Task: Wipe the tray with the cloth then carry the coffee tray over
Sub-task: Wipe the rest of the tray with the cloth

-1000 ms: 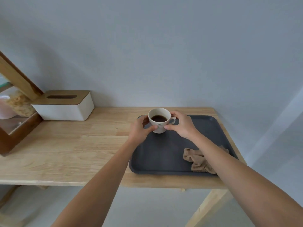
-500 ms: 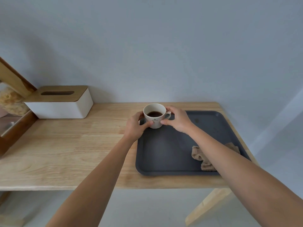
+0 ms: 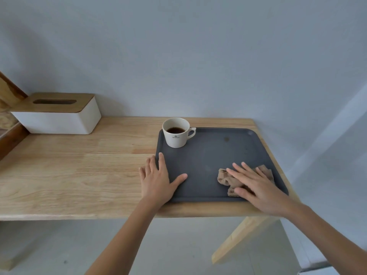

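A dark grey tray (image 3: 210,155) lies on the right end of a wooden table. A white cup (image 3: 176,133) with coffee in it stands free in the tray's far left corner, handle to the right. A crumpled beige cloth (image 3: 225,177) lies in the near right part of the tray. My right hand (image 3: 256,185) lies flat on the cloth, fingers spread, covering most of it. My left hand (image 3: 157,178) rests open on the tray's near left edge, thumb on the tray floor.
A white tissue box (image 3: 57,114) with a wooden lid stands at the back left by the wall. A wooden frame (image 3: 10,120) leans at the far left edge. The table (image 3: 69,175) ends just right of the tray; a slanted leg (image 3: 238,237) shows below.
Both hands have let go of the cup, which now stands in the tray's far left corner. The right hand came down onto the cloth and the left onto the tray's near left edge.
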{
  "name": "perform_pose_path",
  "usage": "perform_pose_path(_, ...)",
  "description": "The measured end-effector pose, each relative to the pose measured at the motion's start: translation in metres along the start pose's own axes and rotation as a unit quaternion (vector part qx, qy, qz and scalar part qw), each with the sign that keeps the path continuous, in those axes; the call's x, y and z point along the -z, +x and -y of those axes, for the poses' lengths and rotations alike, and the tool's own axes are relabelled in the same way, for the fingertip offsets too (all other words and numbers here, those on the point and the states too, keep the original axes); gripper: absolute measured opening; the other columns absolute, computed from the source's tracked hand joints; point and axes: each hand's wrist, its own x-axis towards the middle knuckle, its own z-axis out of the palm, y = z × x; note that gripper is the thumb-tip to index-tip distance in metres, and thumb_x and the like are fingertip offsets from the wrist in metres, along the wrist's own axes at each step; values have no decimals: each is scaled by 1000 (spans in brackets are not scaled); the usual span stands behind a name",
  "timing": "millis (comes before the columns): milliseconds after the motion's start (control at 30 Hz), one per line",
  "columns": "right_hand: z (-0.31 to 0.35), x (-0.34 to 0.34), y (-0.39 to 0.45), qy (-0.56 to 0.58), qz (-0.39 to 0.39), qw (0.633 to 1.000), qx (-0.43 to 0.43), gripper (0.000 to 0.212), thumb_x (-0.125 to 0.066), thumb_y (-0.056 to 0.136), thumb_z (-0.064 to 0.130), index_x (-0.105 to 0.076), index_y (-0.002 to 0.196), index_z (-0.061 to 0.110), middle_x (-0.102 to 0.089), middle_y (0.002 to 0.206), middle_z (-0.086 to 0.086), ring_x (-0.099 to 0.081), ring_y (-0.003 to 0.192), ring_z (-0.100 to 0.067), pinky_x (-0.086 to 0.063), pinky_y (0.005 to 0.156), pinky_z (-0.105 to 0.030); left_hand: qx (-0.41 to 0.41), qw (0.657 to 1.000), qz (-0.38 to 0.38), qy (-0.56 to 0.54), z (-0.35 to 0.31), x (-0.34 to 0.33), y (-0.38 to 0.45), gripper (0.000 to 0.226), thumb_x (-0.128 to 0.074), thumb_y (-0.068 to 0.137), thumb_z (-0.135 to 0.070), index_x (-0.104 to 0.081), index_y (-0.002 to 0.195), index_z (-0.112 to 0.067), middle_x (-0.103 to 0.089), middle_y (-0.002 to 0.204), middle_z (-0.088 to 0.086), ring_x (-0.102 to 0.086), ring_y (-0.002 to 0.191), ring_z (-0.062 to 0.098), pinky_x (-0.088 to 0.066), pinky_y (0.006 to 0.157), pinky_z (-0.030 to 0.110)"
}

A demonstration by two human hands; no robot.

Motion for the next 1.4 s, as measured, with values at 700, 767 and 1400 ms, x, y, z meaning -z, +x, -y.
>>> perform_pose_path(700,-10,16,200,-64,-44,994,-72,53,-15,98,55,-8,149,45,2,163,5,14,148,-30,9,114,-62,25,999,5,25,1,-2,4,116,-34,71,-85,1,152,-10,-9,162,11,4,151,25,-1,118,56)
perform_pose_path(767,-5,12,190,-57,-48,995,-70,52,-16,99,53,-7,150,45,3,163,4,9,149,-30,8,115,-61,32,999,1,40,-1,-2,3,114,-32,72,-85,0,152,-10,-10,162,10,3,151,25,-2,116,59)
perform_pose_path(1400,-39,15,118,-29,-59,998,-24,52,-25,104,24,-9,148,47,-2,163,3,9,150,-24,5,118,-56,8,1000,-12,9,4,-2,4,114,-38,71,-83,-3,152,-11,-10,162,6,4,151,23,4,117,58)
